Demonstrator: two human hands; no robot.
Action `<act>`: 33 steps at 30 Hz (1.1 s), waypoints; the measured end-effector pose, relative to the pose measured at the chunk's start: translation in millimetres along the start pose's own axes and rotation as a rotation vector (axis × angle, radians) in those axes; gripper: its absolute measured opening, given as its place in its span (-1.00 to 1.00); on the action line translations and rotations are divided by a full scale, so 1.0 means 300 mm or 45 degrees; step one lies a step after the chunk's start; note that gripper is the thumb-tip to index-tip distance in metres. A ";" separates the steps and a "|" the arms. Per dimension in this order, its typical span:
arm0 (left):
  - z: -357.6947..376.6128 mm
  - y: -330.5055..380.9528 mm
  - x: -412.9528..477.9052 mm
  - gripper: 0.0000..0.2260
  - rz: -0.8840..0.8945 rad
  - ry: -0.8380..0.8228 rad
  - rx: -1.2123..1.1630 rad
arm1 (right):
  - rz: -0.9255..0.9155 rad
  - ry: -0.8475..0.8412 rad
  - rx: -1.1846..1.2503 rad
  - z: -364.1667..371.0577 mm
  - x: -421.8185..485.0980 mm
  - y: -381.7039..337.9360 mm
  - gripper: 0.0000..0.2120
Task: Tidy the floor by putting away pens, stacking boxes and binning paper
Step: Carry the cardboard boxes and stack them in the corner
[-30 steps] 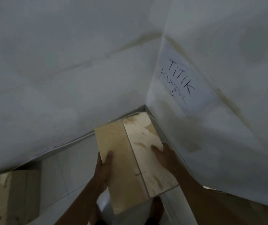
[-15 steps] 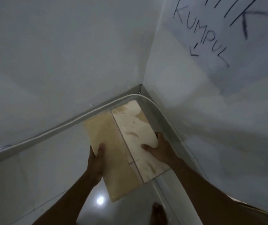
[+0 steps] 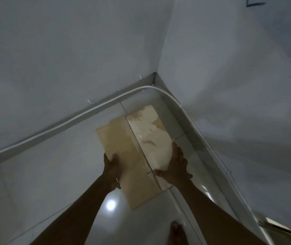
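Cardboard box [image 3: 134, 151] between hands: left hand [image 3: 112, 167] curls round left edge, right hand [image 3: 176, 167] round right edge. Room corner [image 3: 155, 76] beyond hands; foot [image 3: 176, 232] behind right hand.

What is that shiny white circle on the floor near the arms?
Head view: the circle is glare, a light mirrored in the glossy floor; the whole view is dim and slightly soft; the wide lens bends the white cable.
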State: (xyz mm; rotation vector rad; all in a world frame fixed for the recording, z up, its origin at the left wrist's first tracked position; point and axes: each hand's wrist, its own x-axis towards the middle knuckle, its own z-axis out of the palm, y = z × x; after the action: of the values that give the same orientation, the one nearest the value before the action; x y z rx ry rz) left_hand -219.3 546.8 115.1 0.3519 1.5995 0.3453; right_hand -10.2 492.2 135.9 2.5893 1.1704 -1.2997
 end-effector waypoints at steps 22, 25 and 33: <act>0.160 0.279 0.146 -0.57 -0.016 -0.050 0.101 | -0.167 0.136 -0.277 -0.170 0.269 -0.105 0.24; 0.185 0.295 0.151 -0.56 -0.040 -0.045 0.102 | -0.163 0.118 -0.285 -0.192 0.291 -0.112 0.24; 0.180 0.305 0.176 -0.45 -0.117 -0.071 0.118 | -0.113 0.051 -0.396 -0.208 0.315 -0.126 0.24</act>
State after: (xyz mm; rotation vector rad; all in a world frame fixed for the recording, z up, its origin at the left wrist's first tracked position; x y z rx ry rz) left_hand -166.6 652.6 103.5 0.3545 1.5742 0.1901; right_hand 43.9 597.6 122.3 2.3739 1.3832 -0.9880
